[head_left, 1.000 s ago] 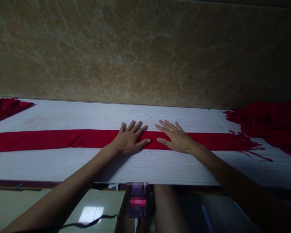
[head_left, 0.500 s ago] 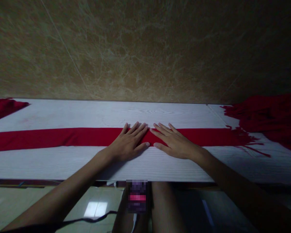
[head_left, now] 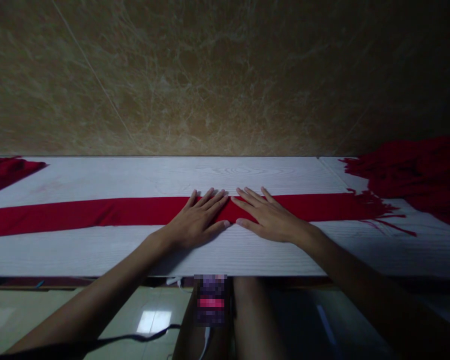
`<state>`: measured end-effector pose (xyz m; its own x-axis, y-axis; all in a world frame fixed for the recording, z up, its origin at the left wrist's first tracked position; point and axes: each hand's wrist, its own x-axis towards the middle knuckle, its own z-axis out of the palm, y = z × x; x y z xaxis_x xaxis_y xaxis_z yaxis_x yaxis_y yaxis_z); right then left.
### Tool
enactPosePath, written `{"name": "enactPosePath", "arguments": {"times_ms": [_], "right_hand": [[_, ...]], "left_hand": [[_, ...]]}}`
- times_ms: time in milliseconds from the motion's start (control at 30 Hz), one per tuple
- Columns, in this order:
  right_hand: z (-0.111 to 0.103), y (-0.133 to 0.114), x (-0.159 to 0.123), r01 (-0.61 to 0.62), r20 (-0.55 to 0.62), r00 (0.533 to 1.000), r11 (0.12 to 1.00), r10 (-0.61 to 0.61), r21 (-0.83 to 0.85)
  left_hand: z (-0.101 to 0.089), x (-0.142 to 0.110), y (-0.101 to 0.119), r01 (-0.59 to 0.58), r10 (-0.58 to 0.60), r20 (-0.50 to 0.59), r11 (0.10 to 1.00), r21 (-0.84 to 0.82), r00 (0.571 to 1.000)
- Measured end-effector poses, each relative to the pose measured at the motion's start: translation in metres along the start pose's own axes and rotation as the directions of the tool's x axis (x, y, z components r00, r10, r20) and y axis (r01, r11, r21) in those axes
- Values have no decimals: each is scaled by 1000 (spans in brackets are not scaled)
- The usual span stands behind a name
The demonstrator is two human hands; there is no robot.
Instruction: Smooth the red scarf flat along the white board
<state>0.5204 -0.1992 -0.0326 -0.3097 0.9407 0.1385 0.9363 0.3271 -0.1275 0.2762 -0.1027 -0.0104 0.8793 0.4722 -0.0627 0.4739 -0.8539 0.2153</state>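
A long red strip of cloth (head_left: 135,211) with a fringed right end lies flat along the white wood-grain table (head_left: 108,250). My left hand (head_left: 198,220) rests palm down on its middle, fingers stretched out and slightly apart. Close beside it, my right hand (head_left: 268,217) also lies flat on the cloth, fingers spread. The two hands angle toward each other, thumbs nearly meeting, with a small patch of red showing between them. Neither one grips anything.
A heap of red fringed cloth (head_left: 416,170) lies at the table's right end, and more red cloth (head_left: 9,172) at the far left. Behind the table stands a brown marbled wall (head_left: 210,75). A blurred-out phone-like device (head_left: 210,300) with a white cable rests on my leg.
Both hands stay flat in the same place on the cloth. The view has tilted very slightly; nothing else has visibly moved.
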Motion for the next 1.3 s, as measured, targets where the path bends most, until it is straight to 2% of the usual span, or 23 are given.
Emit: {"name": "enactPosePath", "arguments": {"times_ms": [300,433,667,900,1300], "right_hand": [[2,5,-1,14,9,1000,1000,-14,9],[-2,2,-1,-13,54,998,1000,13,1],[-7,-2,0,-63,86,994,998,65,-20],[-2,2,-1,-79,26,997,997,79,-13],[0,9,-2,-78,38,996,997,77,27]], "left_hand": [[1,1,-4,-26,25,-7,1000,-7,1000],[0,1,-3,-11,11,10,1000,-11,1000],[3,0,-4,1,-2,-34,1000,-20,999],[6,1,-2,86,-86,-61,996,1,994],[2,2,0,119,-119,-29,993,-1,992]]}}
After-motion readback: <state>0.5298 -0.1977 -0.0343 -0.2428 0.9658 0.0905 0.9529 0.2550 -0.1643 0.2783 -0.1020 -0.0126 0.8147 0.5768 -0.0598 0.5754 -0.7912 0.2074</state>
